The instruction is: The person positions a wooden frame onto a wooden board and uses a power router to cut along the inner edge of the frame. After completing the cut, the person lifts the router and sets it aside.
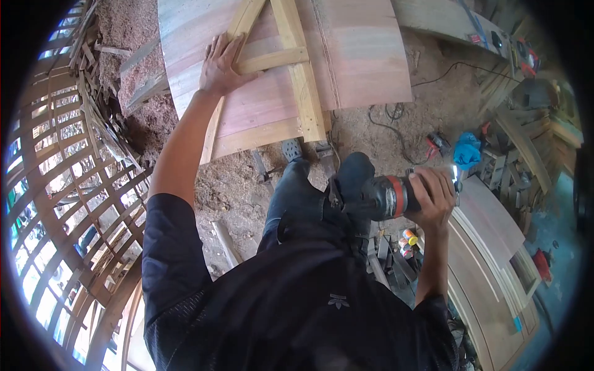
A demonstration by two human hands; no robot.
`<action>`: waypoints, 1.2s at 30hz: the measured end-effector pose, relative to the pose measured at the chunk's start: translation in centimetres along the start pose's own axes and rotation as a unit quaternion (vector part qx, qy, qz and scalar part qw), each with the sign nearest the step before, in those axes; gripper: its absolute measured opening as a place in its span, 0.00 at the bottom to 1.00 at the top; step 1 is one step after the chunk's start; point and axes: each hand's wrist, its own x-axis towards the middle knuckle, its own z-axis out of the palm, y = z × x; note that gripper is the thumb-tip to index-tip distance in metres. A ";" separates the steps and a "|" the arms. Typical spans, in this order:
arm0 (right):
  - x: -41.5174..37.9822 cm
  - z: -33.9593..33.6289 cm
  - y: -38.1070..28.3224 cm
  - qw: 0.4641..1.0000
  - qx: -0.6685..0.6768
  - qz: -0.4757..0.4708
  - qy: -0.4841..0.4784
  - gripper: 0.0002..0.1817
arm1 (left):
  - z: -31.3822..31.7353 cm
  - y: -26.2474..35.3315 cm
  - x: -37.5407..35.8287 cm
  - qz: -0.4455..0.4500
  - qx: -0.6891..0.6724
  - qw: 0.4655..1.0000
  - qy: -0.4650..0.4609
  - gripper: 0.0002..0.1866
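A large pale-pink plywood sheet (365, 55) lies at the top of the view. On it rests a frame of light wooden battens (297, 80), with a short crosspiece between two slanting pieces. My left hand (223, 67) lies on the left part of this frame, fingers spread, holding nothing. My right hand (431, 196) is wrapped round a dark power tool (383, 196) with a red band, held beside my right thigh. The tool's head, near my lap, is hard to make out.
A slatted wooden lattice (62, 154) curves along the left. Curved boards (489, 266) lie at the lower right. A blue bag (467, 150), a red tool (437, 143), a black cable (402, 136) and wood offcuts are on the sawdust-covered ground to the right.
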 end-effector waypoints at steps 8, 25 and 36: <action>-0.5 5.3 -2.1 0.993 0.111 -0.026 -0.040 0.32 | -0.1 0.3 0.2 0.002 0.039 0.999 -0.015 0.61; -16.5 14.0 -4.5 0.962 0.184 0.138 -0.144 0.40 | -0.3 0.3 0.3 -0.017 0.074 0.997 -0.024 0.60; -22.7 21.3 -4.9 0.949 0.154 0.208 -0.181 0.42 | -1.2 1.3 0.2 -0.047 0.089 0.992 -0.074 0.63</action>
